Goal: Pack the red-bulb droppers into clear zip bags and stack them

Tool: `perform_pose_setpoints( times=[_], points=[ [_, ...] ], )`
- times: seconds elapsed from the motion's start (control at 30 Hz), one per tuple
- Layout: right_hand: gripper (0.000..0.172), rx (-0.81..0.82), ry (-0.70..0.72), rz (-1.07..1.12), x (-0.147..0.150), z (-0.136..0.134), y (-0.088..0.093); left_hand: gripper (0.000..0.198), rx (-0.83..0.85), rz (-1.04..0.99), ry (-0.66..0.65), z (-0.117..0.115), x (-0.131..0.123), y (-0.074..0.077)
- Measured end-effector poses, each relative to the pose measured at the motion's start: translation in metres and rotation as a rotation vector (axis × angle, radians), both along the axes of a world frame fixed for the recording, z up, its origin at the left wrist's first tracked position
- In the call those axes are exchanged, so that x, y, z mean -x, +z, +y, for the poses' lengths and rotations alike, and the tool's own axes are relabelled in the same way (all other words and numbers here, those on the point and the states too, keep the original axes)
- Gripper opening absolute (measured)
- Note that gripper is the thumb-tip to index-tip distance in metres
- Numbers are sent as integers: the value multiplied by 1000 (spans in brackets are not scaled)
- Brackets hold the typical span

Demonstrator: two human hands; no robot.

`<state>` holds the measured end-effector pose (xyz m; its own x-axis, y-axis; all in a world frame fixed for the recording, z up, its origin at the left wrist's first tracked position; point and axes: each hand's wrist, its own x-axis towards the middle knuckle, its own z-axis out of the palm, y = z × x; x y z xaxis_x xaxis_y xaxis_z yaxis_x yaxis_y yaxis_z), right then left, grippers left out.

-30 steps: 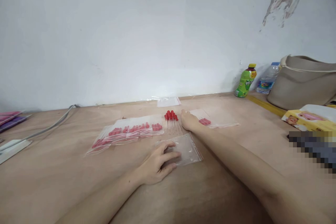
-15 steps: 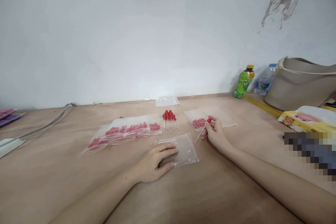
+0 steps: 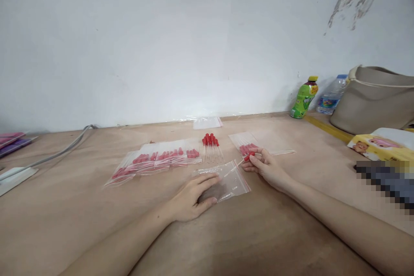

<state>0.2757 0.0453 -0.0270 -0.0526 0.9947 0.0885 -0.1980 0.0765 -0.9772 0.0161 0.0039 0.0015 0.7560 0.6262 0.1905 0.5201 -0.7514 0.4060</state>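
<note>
My left hand (image 3: 193, 196) lies on a small clear zip bag (image 3: 230, 180) in the middle of the wooden table, thumb and fingers pinching its near edge. My right hand (image 3: 266, 168) pinches a thin clear dropper with a red bulb (image 3: 248, 156), its tip pointing into the bag's right-hand opening. A loose bunch of red-bulb droppers (image 3: 211, 144) lies just beyond the bag. A row of filled bags (image 3: 155, 160) stretches to the left. Another clear bag with red droppers (image 3: 246, 143) lies behind my right hand.
The table (image 3: 258, 233) ends at a white wall. Against it stand a green bottle (image 3: 303, 97), a water bottle (image 3: 330, 96) and a beige bag (image 3: 375, 99). A yellow pack (image 3: 381, 144) lies right. A grey cable (image 3: 61, 151) and flat items (image 3: 14, 141) are left. An empty bag (image 3: 207, 122) lies by the wall.
My right hand drew back from the loose bunch with one dropper and brought it down to the bag's opening. My left hand stayed on the bag.
</note>
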Motion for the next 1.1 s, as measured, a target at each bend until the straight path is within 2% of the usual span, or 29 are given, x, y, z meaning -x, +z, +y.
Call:
perform_pose_setpoints(
  times=[0.17, 0.3, 0.53, 0.63, 0.77, 0.93, 1.1],
  points=[
    [31, 43, 361, -157, -23, 2, 5, 51, 12, 27, 32, 0, 1, -1],
    [27, -8, 530, -293, -28, 2, 9, 50, 12, 22, 20, 0, 1, 1],
    [28, -141, 530, -384, -16, -5, 11, 48, 6, 7, -22, 1, 0, 2],
    [31, -79, 572, -398, -10, -9, 11, 47, 5, 14, -28, 1, 0, 2],
    [34, 31, 591, -283, 0, -15, 12, 47, 6, 2, -31, 1, -1, 3],
    [33, -29, 543, -202, 6, -16, 9, 48, 14, -22, -38, 1, -1, 3],
    [41, 18, 462, -204, 1, -7, 5, 38, -27, -112, 22, 3, 2, 0]
  ],
)
